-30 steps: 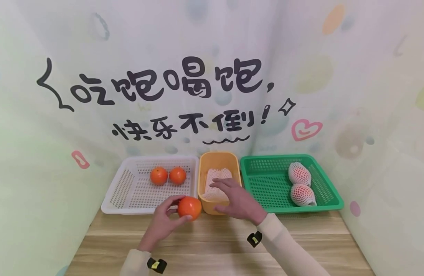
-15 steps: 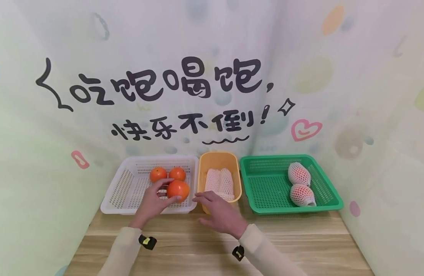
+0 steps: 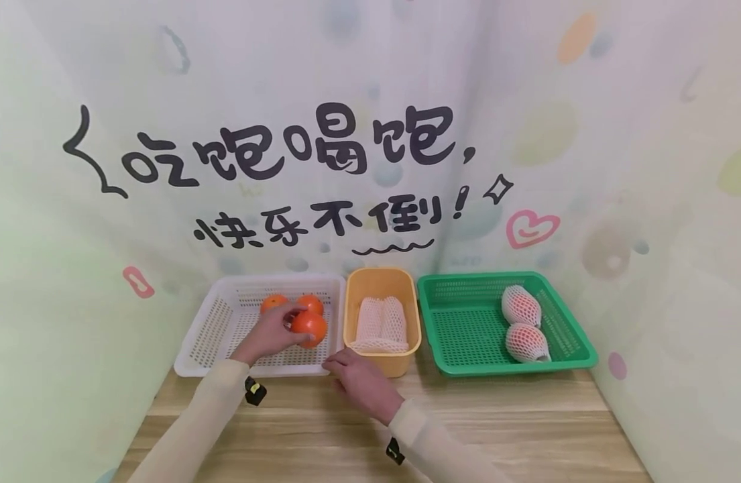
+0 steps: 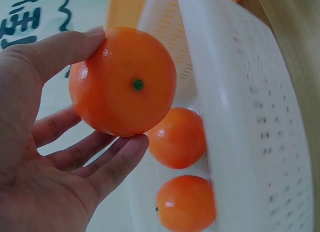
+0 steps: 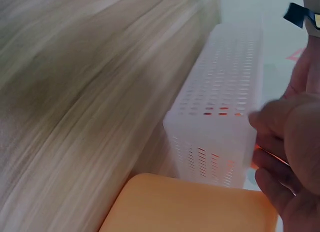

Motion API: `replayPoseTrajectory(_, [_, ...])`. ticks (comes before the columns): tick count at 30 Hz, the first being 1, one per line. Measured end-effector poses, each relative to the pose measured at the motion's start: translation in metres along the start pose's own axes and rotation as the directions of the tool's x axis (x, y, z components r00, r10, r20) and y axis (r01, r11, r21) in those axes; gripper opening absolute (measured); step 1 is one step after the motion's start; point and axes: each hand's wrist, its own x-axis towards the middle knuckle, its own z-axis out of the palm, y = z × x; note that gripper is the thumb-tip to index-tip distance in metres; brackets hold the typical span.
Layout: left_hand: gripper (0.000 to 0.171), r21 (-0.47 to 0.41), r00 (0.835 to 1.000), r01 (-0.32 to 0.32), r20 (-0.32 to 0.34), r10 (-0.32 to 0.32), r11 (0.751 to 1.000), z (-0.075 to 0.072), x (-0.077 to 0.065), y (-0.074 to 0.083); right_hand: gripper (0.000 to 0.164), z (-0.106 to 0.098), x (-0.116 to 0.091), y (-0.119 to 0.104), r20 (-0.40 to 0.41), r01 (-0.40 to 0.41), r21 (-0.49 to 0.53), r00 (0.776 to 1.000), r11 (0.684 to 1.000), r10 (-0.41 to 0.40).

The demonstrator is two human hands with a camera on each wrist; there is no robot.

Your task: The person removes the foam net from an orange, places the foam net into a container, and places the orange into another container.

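Observation:
My left hand [image 3: 277, 333] holds an orange [image 3: 310, 329] between thumb and fingers, above the right part of the white basket [image 3: 192, 365]. A small green stem dot shows on the held orange [image 4: 122, 81] in the left wrist view. Two more oranges lie in this basket: one orange [image 3: 273, 304] at the left and another orange [image 3: 312, 303] partly behind the held one. My right hand [image 3: 364, 384] rests with loosely bent fingers at the front right corner of the white basket. In the right wrist view, its thumb [image 5: 265, 117] is at the basket's rim.
Beside the white basket stands a yellow bin [image 3: 394, 365] with white foam net sleeves [image 3: 382, 325] inside. Farther right, a green basket [image 3: 467, 367] contains two net-wrapped fruits [image 3: 526, 342]. All stand on a wood-grain table [image 3: 394, 446] before a printed curtain [image 3: 370, 80].
My left hand has carried the orange from in front of the white basket to over it. My right hand has moved left from above the yellow bin to the white basket's corner.

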Motion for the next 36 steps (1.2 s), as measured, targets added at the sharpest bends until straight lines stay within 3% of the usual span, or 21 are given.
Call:
replayPoseTrajectory(8, [0.061,0.146,0.993,-0.056,0.115,0.039,0.988,-0.001,0.023,0.001,0.019,0.014,0.008,0.000,-0.090,-0.019,-0.058,0.996,0.998,0.014])
replayPoseTrajectory(17, [0.053,0.255,0.977,-0.029,0.211,-0.026,0.966,0.014,0.044,0.006,0.016,0.013,0.012,-0.002,-0.118,-0.047,-0.110,0.992,0.993,0.034])
replayPoseTrajectory(23, [0.039,0.385,0.964,-0.108,0.266,0.002,0.917,0.024,0.054,0.003,0.016,0.013,0.015,-0.004,-0.102,-0.057,-0.109,0.994,0.992,0.046])
replayPoseTrajectory(29, [0.048,0.424,0.957,-0.128,0.291,-0.001,0.896,0.032,0.062,0.000,0.014,0.015,0.015,-0.005,-0.103,-0.070,-0.100,0.993,0.992,0.060])
replayPoseTrajectory(36, [0.044,0.512,0.952,-0.224,0.298,0.073,0.830,0.040,0.068,-0.006,0.015,0.016,0.014,-0.003,-0.107,-0.083,-0.088,0.992,0.993,0.073])
